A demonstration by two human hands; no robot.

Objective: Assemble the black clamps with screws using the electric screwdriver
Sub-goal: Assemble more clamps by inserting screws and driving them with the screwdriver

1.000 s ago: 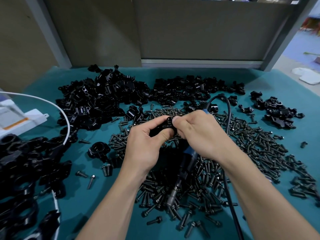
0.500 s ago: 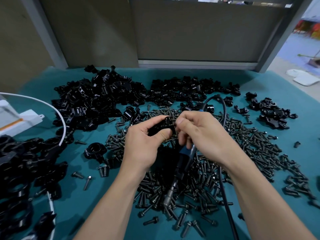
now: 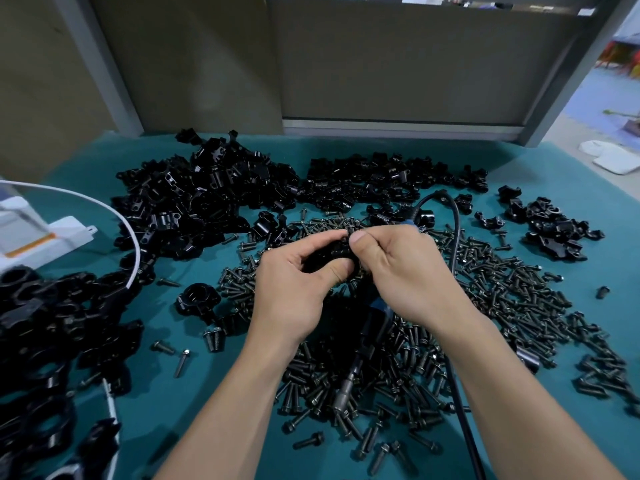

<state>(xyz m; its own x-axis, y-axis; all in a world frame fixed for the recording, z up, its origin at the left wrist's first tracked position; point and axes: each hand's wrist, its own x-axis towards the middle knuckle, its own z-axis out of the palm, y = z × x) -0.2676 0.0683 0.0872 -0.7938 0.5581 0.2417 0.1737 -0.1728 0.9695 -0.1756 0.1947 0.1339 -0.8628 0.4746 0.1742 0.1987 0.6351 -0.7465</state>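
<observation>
Assembly workshop bench: teal mat (image 3: 554, 171), heaps of black clamps (image 3: 207, 202), loose screws (image 3: 502, 282), corded electric screwdriver (image 3: 375, 327), partition panels (image 3: 398, 64).

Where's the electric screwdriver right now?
Head view, centre: the electric screwdriver pokes out beneath the right hand, its metal tip over the screw pile, pointing toward the camera.

A black clamp (image 3: 334, 254) is held above a big heap of dark screws (image 3: 502, 282). The screwdriver (image 3: 369, 337) points tip-down at them.

- tabletop (image 3: 194, 393): matt teal, cloth-like covering.
- clamps (image 3: 207, 199) along the tabletop's far edge: smooth black, faintly glossy.
- screws (image 3: 502, 282): dark metal, dull sheen.
- electric screwdriver (image 3: 346, 386): bare shiny metal nose.
</observation>
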